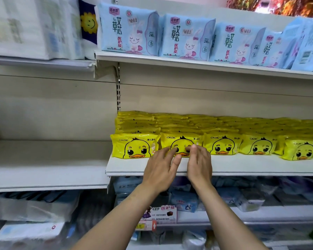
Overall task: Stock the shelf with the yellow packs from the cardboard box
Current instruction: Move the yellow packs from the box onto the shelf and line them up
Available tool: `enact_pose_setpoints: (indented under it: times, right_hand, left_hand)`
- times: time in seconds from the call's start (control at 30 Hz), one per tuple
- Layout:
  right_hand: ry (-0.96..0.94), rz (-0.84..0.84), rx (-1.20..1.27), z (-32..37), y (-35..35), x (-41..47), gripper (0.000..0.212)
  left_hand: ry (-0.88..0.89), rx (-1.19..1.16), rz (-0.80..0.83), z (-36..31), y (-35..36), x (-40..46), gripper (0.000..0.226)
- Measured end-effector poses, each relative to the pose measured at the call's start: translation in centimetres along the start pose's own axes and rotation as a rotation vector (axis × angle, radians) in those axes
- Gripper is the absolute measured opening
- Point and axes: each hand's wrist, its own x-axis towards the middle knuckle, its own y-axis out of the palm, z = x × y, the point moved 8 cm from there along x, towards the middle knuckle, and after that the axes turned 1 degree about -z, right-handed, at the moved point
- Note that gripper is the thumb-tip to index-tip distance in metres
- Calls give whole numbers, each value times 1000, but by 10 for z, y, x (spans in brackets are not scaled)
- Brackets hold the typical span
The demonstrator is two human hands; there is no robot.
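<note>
A bare shelf [49, 165] stands at far left, and beside it the shelf being stocked [242, 166] carries yellow packs [222, 144] in rows from its left end toward its right edge, stacked several deep to the back panel. The leftmost front pack [135, 146] stands upright at the shelf's left end, duck face outward, apparently so shoppers see the picture. Next to it, the second front pack [182, 141] is being squared up: the left hand [160, 171] reaches over the shelf's front edge with fingers spread and fairly straight, tips touching the pack's face, while the right hand [199, 166], just beside it, lies open and edge-on with fingertips against the same pack. Neither hand grips anything; both seem to be pushing the pack back into line with its neighbours. Each yellow pack reads "ckak" above a cartoon duck, with small Chinese characters at the upper right. On the shelf above, pale blue packs [186, 37] bear large Chinese lettering, a rabbit drawing, "240" and "6". Lower shelves hold blurred goods and a pink-lettered card [160, 214]. The cardboard box is out of view.
</note>
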Motion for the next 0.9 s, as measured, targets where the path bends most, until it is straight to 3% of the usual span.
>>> enact_pose_setpoints:
  times: [0.23,0.47,0.67,0.9]
  right_hand:
    - [-11,50,-12,-3,5,1,89]
    - [-109,27,63,26,12,-13,74]
    - [-234,182,118,60,42,-31,70]
    - [-260,276,126,75,58,-36,80]
  left_hand:
    - [-6,-13,5,1,1,0,84]
    - [-52,-5,-287,18,-47,-14,73]
    - [-204,64,-460,46,-73,-31,70]
    - [-424,16,-366,77,-77,-32,79]
